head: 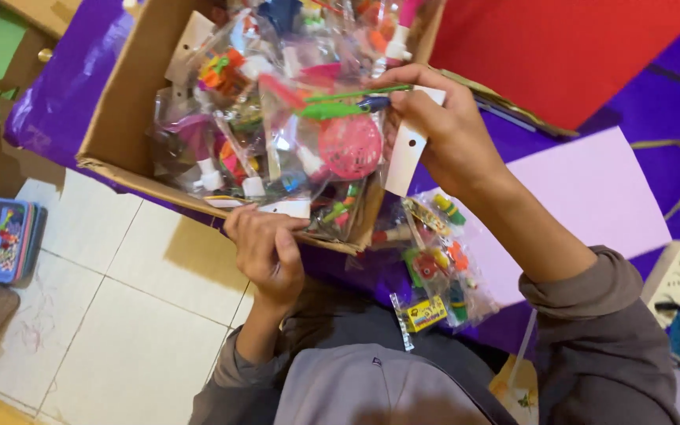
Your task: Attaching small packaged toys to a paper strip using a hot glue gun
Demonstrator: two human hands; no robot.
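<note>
The right hand was closed on the white card header of a clear plastic packet of small coloured toys, fingers pinching the header's upper end. The packet hung leftward from those fingers, over the open brown cardboard box filled with similar packets; the header's long axis ran steeply down and slightly left. The left hand gripped the box's near rim, fingers curled over a white header there. It lay below the packet; the right hand was nearer.
</note>
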